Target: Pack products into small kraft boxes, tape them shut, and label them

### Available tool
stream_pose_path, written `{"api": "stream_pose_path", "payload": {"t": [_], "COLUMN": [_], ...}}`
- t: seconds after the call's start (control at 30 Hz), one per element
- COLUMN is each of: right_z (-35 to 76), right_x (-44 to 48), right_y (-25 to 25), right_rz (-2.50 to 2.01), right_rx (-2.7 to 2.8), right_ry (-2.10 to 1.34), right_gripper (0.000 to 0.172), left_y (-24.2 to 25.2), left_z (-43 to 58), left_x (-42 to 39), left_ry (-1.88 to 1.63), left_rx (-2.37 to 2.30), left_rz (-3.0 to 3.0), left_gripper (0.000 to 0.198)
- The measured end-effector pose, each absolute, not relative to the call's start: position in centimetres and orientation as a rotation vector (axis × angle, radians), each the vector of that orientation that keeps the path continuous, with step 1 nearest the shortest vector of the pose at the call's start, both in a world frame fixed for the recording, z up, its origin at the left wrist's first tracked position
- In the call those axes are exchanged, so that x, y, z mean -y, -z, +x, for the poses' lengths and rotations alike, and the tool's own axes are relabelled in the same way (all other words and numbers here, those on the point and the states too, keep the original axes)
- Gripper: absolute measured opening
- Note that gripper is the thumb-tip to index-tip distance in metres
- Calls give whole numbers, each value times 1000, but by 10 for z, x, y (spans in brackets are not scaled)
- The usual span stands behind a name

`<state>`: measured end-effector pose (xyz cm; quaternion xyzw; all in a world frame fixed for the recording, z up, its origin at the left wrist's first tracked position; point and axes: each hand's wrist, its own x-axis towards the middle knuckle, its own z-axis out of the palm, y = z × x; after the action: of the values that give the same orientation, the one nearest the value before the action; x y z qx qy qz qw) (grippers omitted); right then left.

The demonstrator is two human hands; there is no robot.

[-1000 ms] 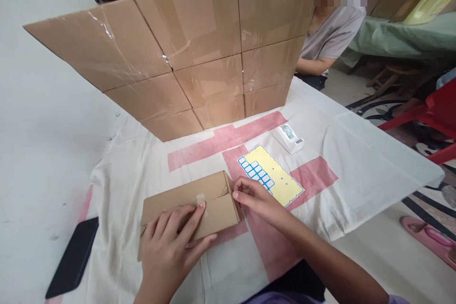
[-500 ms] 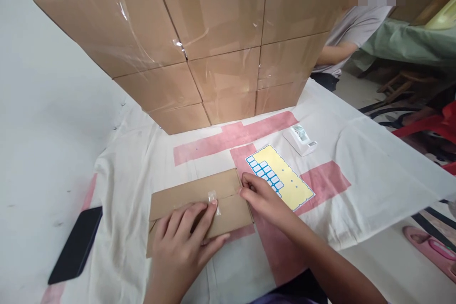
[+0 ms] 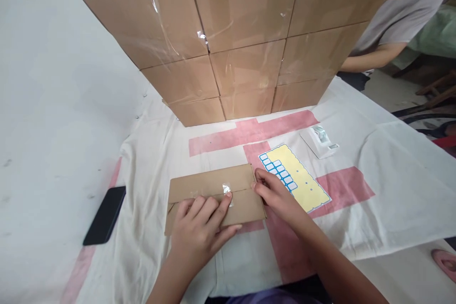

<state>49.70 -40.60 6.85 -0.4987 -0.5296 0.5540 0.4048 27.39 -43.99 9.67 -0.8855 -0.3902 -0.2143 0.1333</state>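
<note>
A small flat cardboard box lies on the cloth in front of me, its top seam crossed by a short piece of clear tape. My left hand grips the box from the near side, fingers bent over the top and thumb along the front edge. Its index fingertip touches the tape. At the box's right end, my right hand is closed, with thumb and index finger pinching the edge by the seam. The other fingers of that hand are curled in, partly hidden.
A tall taped cardboard panel stands behind the box. Right of it lie a yellow card with blue-outlined cells and a white tape dispenser. A black phone rests at left. Another person's arm shows behind the panel.
The whole view has shifted, so everything on the table appears farther right. Both hands keep nearly the same places on the box.
</note>
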Motion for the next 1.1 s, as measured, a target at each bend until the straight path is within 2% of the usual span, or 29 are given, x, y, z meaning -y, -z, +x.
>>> {"api": "stream_pose_path", "payload": {"t": [0.27,0.47,0.57,0.73,0.8,0.93,1.0,1.1], "right_z": [495,513,548,625,639,626,611,600], "right_x": [404,412,415,401,389,370,366,365], "right_y": [-51,-58,-57,-46,-44,-46,-47,-42], "right_rz": [-1169,-1184,-1342,-1897,-2059,-2276,-2356,-2357], "right_rx": [1342,1419,1444,1396,1428,1699,1825,1883], "right_ry": [-1300,-1333,-1174,-847,-852,-756,-629,-600], "right_gripper": [31,33,30,24,28,55,64,60], "left_y": [-93,-93,-97,-99,-97,-93,-90,-83], "left_z": [272,265,264,264,263,271,285,316], "left_x": [442,434,429,430,433,444,454,475], "left_ry": [658,629,626,614,616,700,897,1124], "left_rx": [1142,1084,1070,1086,1095,1090,1050,1056], "left_rz": [-2520,-2520,-2475,-2424,-2384,-2313,-2256,-2340], "left_gripper": [44,50,53,54,56,63,51,20]}}
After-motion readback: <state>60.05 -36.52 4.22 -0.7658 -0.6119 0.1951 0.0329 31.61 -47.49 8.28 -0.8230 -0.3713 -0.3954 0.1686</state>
